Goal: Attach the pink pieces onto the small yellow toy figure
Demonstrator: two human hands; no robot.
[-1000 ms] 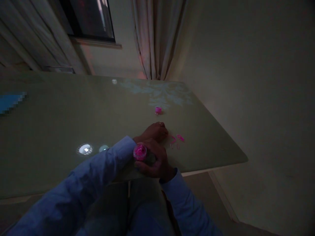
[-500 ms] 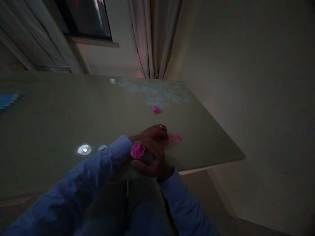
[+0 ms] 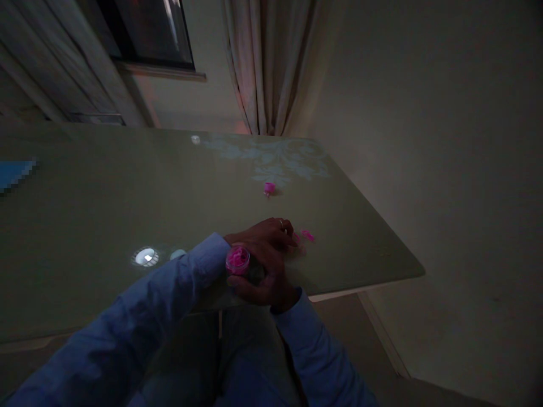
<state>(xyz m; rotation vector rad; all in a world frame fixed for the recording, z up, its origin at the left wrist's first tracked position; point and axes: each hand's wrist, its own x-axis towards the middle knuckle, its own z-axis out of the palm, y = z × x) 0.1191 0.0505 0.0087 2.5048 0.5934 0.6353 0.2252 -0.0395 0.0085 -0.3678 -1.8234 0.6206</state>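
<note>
Right now your right hand (image 3: 265,280) is curled around a small jar (image 3: 238,260) of pink bits at the near edge of the table (image 3: 106,198). Your left hand (image 3: 263,233) lies at its 12 o'clock, fingers down on the tabletop; whether they pinch anything is unclear. Loose pink pieces (image 3: 307,234) sit at 3 o'clock of that hand, a pink lid (image 3: 269,187) farther at 12.
</note>
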